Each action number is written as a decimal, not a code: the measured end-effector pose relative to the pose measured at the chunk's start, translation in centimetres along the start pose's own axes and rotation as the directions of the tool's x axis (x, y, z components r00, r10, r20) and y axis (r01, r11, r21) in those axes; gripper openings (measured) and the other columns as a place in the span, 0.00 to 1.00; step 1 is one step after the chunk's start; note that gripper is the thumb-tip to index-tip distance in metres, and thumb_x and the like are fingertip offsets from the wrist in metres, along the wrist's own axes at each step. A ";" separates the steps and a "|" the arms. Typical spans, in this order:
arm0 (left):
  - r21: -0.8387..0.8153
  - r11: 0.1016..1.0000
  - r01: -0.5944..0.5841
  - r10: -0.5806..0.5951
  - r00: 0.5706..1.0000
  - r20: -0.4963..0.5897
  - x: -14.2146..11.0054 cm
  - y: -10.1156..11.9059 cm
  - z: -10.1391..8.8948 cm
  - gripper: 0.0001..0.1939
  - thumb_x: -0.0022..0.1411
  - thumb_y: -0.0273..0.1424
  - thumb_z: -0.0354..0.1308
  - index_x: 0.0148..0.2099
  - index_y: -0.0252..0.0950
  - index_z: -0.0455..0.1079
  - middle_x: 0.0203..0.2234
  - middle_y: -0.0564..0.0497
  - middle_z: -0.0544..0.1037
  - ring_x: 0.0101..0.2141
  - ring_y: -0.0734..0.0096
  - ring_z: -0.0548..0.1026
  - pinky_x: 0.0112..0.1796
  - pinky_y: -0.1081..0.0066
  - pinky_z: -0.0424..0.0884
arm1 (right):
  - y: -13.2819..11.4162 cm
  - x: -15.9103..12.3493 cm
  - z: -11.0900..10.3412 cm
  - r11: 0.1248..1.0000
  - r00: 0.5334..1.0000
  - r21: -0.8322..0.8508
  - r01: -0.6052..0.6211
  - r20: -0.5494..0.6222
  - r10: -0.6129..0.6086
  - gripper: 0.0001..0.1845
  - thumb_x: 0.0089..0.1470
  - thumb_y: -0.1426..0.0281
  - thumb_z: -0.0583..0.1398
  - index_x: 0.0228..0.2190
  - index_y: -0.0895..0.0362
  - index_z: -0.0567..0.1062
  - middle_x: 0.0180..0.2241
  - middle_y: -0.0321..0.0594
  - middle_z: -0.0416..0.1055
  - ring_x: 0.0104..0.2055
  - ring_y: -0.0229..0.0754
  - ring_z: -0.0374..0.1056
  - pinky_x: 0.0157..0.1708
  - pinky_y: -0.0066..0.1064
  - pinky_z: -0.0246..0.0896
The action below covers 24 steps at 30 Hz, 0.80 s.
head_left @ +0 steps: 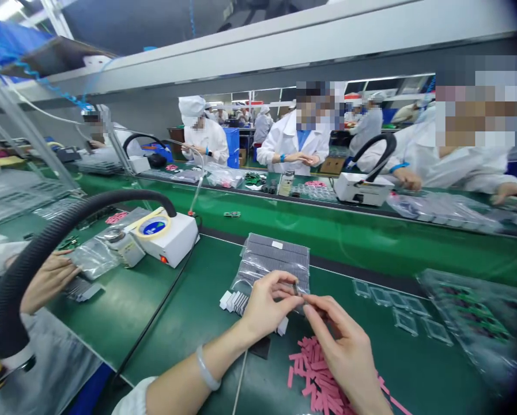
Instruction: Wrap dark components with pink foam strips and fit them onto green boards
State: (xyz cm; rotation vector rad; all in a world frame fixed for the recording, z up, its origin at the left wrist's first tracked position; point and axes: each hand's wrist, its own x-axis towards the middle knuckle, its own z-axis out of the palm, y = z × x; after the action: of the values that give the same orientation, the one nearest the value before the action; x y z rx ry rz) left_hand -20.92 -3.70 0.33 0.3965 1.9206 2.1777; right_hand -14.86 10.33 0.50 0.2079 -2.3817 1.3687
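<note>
Green, smooth tabletop (176, 317) fills much of the lower view on my head-camera feed. Both hands are above it near the centre, fingertips meeting. Left hand (264, 308): thumb and fingers pinched on a small, dark-edged piece (295, 286), mostly covered, so I cannot identify it. Right hand (347, 340): thumb and forefinger drawn together beside that piece; I cannot tell whether they grip it or only touch. A pale, ring-shaped bangle (207, 369) circles the left wrist. Below the right hand I note a loose heap of flat pink strips (316, 369), partly hidden by it. Behind the hands lies a grey, ribbed pack in clear plastic (275, 256); at its near left edge, a fanned row of small white-and-grey pieces (232, 301). To the right I record several clear, rectangular plastic frames (405, 321), then a transparent bag of green circuit boards (470, 311). Well to the left, beside a white box with a black ribbed hose (172, 239), a co-worker's hand (53, 276) reaches in.
</note>
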 end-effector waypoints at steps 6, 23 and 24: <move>0.046 0.995 -0.087 0.085 0.995 0.056 -0.8 0.3 0.4 0.12 0.55 0.23 0.60 0.44 0.33 0.72 0.37 0.50 0.73 0.37 0.72 0.76 0.42 0.72 0.75 | -0.3 -0.2 -0.4 0.997 0.998 -0.042 0.067 -0.017 -0.067 0.07 0.62 0.70 0.57 0.35 0.61 0.74 0.32 0.38 0.68 0.34 0.28 0.65 0.33 0.17 0.59; 0.131 0.989 -0.070 0.055 0.992 0.114 -1.1 -0.3 0.3 0.11 0.59 0.28 0.60 0.46 0.37 0.72 0.41 0.49 0.73 0.39 0.71 0.76 0.45 0.70 0.75 | -0.6 -0.5 -0.6 0.998 0.997 -0.006 -0.062 0.044 0.062 0.14 0.64 0.67 0.53 0.30 0.62 0.73 0.31 0.39 0.67 0.32 0.29 0.63 0.33 0.18 0.57; 0.131 0.989 -0.074 0.059 0.991 0.119 -1.1 -0.3 0.2 0.11 0.60 0.29 0.60 0.46 0.37 0.72 0.41 0.49 0.73 0.40 0.71 0.76 0.45 0.70 0.75 | -0.6 -0.5 -0.6 0.998 0.997 -0.005 -0.065 0.044 0.065 0.14 0.64 0.67 0.53 0.30 0.62 0.73 0.31 0.39 0.67 0.32 0.29 0.63 0.33 0.18 0.56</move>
State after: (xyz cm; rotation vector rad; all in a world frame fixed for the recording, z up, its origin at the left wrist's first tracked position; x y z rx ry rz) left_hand -19.79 -3.82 -0.05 0.6041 2.0245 2.0218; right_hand -14.06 10.52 1.09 0.1625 -2.4473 1.4021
